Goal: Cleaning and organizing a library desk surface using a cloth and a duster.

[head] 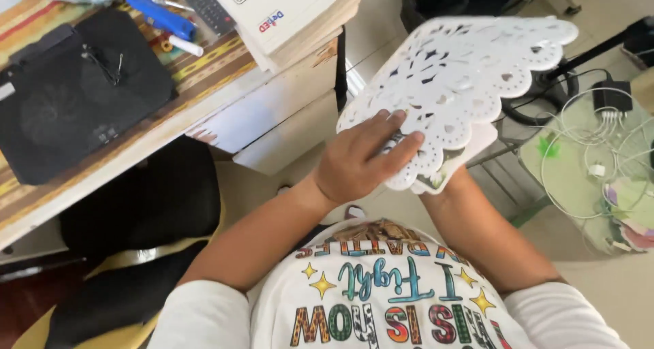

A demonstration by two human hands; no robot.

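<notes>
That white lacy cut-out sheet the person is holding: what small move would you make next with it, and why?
Probably slide the left hand toward the scalloped edge and pinch it with the fingers. That hand lies flat on top of the white cut-out sheet, while the right hand is hidden underneath, and most of the sheet juts out unsupported in the air beside the desk.
</notes>
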